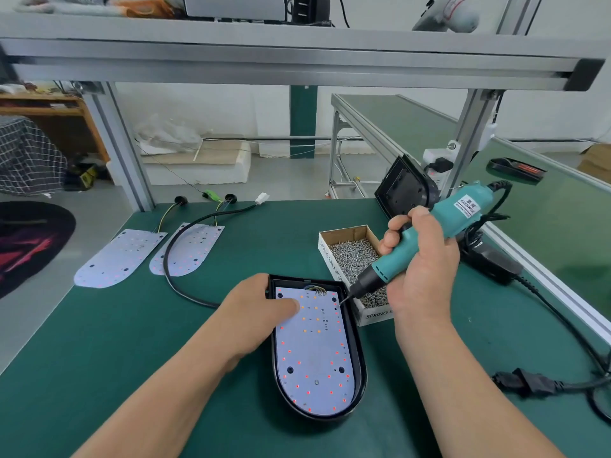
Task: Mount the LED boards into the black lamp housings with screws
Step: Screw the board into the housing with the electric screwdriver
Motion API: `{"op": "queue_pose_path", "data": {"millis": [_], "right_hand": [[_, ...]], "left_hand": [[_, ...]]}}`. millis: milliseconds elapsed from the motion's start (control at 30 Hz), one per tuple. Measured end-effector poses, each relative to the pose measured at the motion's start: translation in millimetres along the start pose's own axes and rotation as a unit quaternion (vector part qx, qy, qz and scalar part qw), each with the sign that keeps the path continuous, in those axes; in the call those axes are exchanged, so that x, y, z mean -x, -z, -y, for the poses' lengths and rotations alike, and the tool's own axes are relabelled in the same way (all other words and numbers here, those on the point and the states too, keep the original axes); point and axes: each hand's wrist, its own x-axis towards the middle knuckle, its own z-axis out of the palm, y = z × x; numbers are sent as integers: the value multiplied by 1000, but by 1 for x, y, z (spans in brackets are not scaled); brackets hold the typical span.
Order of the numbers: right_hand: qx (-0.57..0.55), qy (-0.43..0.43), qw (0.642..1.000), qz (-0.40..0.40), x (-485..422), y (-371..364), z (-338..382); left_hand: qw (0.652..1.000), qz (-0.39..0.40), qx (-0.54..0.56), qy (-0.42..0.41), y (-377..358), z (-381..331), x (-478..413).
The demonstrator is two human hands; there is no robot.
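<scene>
A black lamp housing [360, 361] lies on the green mat in front of me with a white LED board [314, 358] seated inside it. My left hand [261, 309] grips the housing's upper left corner, thumb pressing on the board. My right hand [420, 259] grips a teal electric screwdriver [426, 239]. Its bit points down-left at the board's upper right corner, with a screw at the tip. Two more LED boards, one [120, 256] beside the other [193, 249], lie flat at the left with wires attached. Another black housing [401, 186] stands tilted at the back right.
An open cardboard box of screws [355, 259] sits just right of the housing. A black cable [172, 276] loops across the mat from the housing. The screwdriver's power cord and plug [529, 381] trail at the right. An aluminium frame post [122, 150] stands at back left.
</scene>
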Motion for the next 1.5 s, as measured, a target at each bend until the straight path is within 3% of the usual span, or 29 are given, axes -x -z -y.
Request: {"op": "queue_pose_path", "data": {"millis": [567,933,1067,1300,1500], "right_hand": [[38,12,998,41,7,-7,1],[98,48,983,147,11,-17,0],[126,38,980,150,12,-19,-2],[101,13,968,228,17,-22,0],[-28,25,987,155,4,-14,18]], "left_hand": [[1000,-9,18,6,-3,9,-9],[1000,-11,11,0,-4,10,-12],[1000,-13,8,1,-4,10,-13],[1000,-10,0,3,-3,8,-10],[999,11,-47,-21,0,4,-3]]}}
